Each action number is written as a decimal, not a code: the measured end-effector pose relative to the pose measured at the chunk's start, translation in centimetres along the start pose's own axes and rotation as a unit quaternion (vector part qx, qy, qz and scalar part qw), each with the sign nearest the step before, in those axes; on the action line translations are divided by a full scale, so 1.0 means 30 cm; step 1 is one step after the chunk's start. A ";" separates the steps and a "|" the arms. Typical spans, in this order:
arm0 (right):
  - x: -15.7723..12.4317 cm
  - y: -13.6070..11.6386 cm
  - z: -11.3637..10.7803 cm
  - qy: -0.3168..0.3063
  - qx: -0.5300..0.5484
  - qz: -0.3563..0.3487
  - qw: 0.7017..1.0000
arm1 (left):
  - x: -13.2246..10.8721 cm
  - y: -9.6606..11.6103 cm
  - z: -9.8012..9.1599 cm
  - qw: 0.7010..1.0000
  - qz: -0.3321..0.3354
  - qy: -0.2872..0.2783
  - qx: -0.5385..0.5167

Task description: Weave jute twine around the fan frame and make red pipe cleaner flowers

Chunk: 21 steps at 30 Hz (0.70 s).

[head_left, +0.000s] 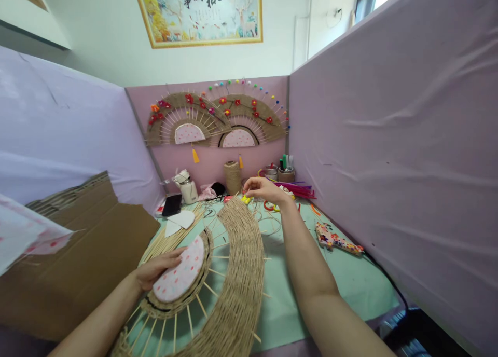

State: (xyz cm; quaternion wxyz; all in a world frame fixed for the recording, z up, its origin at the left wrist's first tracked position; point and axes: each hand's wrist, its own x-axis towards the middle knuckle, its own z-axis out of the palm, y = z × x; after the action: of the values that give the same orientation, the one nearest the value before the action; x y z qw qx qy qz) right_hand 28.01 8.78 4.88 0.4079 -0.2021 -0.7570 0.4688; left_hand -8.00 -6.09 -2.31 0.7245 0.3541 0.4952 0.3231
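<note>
My left hand (161, 268) grips a woven fan (247, 263) by its pink dotted half-circle of cloth (182, 271), fingers lying over the cloth and the rest of the grip hidden. The fan is tilted, with a wide band of brown twine woven across thin sticks and a dark line along its inner band. Beyond the fan's upper end, my right hand (266, 188) is held low with bent fingers drawn together. Just below those fingertips is a small yellow thing (246, 199); what is between the fingers is too small to make out.
A twine spool (232, 178), a white bottle (187, 188) and pen pots (286, 174) stand at the back. A phone (171, 205) and thin sticks lie left, beside cardboard (85, 258). A flowered glue gun (336, 240) lies right. Two finished fans (249, 108) hang behind.
</note>
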 end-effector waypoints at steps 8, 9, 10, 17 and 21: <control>0.012 0.040 0.020 0.023 0.024 0.032 0.999 | 0.006 -0.007 0.000 1.000 -0.004 -0.012 0.010; 0.015 0.049 0.025 0.024 0.037 0.040 0.998 | 0.006 -0.007 -0.001 1.000 -0.004 -0.013 0.009; 0.019 0.059 0.031 0.022 0.056 0.048 0.997 | 0.005 -0.007 -0.001 1.000 -0.005 -0.014 0.007; 0.028 0.148 0.059 -0.019 0.229 0.089 0.969 | 0.003 -0.005 0.006 1.000 -0.001 -0.001 0.008; 0.025 0.201 0.055 -0.040 0.259 0.111 0.959 | 0.007 -0.009 0.007 1.000 -0.002 0.004 0.021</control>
State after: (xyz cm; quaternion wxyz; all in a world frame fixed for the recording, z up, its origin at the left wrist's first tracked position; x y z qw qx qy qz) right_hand 25.78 11.27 -0.45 0.3611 -0.1539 -0.5979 0.6989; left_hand -7.72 -6.09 -2.58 0.7152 0.3675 0.5056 0.3128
